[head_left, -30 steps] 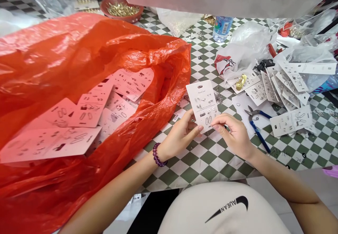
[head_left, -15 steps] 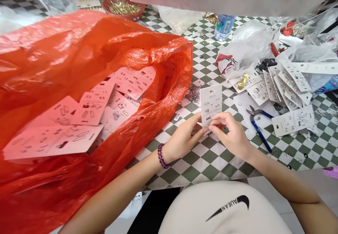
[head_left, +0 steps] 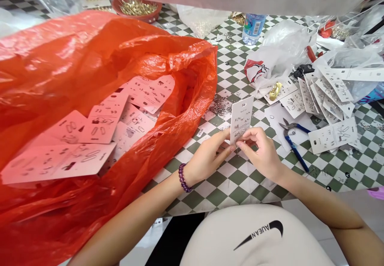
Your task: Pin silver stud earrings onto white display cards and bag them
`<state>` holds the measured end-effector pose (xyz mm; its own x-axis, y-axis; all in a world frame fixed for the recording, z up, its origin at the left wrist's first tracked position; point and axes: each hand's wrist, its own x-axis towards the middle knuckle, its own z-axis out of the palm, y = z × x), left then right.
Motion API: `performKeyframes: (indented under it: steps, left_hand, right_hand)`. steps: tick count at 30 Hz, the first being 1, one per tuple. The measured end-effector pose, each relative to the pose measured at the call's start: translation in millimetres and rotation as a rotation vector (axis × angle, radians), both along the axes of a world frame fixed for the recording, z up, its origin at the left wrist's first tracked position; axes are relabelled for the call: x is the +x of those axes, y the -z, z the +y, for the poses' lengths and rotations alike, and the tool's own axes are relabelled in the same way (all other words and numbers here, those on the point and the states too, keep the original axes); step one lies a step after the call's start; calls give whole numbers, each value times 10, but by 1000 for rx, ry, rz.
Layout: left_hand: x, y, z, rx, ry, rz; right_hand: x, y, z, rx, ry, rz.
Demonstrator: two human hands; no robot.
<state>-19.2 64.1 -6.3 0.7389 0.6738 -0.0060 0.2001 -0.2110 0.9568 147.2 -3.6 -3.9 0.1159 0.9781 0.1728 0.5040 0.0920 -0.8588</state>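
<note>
Upright above the table's near side stands a white earring card (head_left: 241,116) with small metal pieces in rows. My left hand (head_left: 210,154) pinches its lower left edge, the thumb in front and the fingers partly behind. At the lower right corner my right hand (head_left: 262,154) is closed, thumb and forefinger pressed together against the card; any tiny piece between them is too small to make out. Left of my hands lies a large open red plastic bag (head_left: 192,110) with several similar cards (head_left: 109,116) inside.
Blue-handled pliers (head_left: 295,150) lie on white paper at the right. Beyond them fan out more earring cards (head_left: 327,94), and one loose card (head_left: 333,136) lies nearer. Small metal bits (head_left: 220,106) are scattered behind my hands. A water bottle (head_left: 253,29) and a bowl of gold pieces (head_left: 136,8) stand farther back.
The held card has turned slightly, tilting to the right, and its face is more angled. My right fingertips have closed in on its lower corner. The view has shifted a little.
</note>
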Motion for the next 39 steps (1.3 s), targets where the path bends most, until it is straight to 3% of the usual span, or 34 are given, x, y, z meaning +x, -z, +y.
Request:
performKeyframes:
  steps: [4, 8, 11, 13, 16, 18, 20, 26, 39]
  left_hand:
    - [-4, 4, -17, -31, 29, -26]
    - [1, 31, -20, -272, 25, -106]
    - [-2, 55, -4, -463, -30, -210]
    - [-8, 61, 13, -555, -77, -272]
    - [-19, 50, 37, -639, -142, -305]
    - [-22, 38, 47, -654, -154, -295]
    - [-22, 33, 53, -638, -150, -276]
    - [-15, 70, 56, -552, -138, -210]
    - [-9, 100, 64, -522, -126, -146]
  right_hand:
    - [4, -9, 20, 112, 63, -154]
    - [40, -50, -6, 240, 61, -101]
    - [108, -48, -26, 319, 145, -13]
    - [165, -30, -13, 271, 207, 64]
    - [227, -11, 37, -22, 167, 290]
    - [232, -11, 66, -251, 53, 454]
    - [212, -17, 75, -372, -25, 543]
    - [133, -23, 21, -346, 21, 565]
    - [211, -27, -22, -321, -53, 419]
